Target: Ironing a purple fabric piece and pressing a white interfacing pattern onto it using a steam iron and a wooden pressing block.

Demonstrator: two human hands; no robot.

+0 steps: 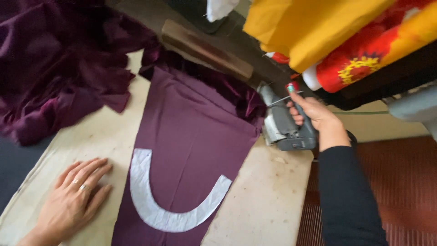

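Right hand (318, 119) grips iron (284, 125) — crumpled purple fabric (59, 68) piled beside.

Single head-worn camera, looking steeply down and slightly forward at close range over the ironing table (268, 200); no second view.

The right hand (314, 119) wraps the iron's (284, 127) handle, so its palm and most of the grip are hidden, and the soleplate faces away, unseen. The purple cloth (191, 136) runs off the bottom edge of the picture, and its top end disappears under the crumpled velvet (54, 77) at the padded board's (268, 200) far edge. The left hand (73, 198) is cut off at the wrist. The bright fabrics (327, 32) on the right are blurred and cropped.
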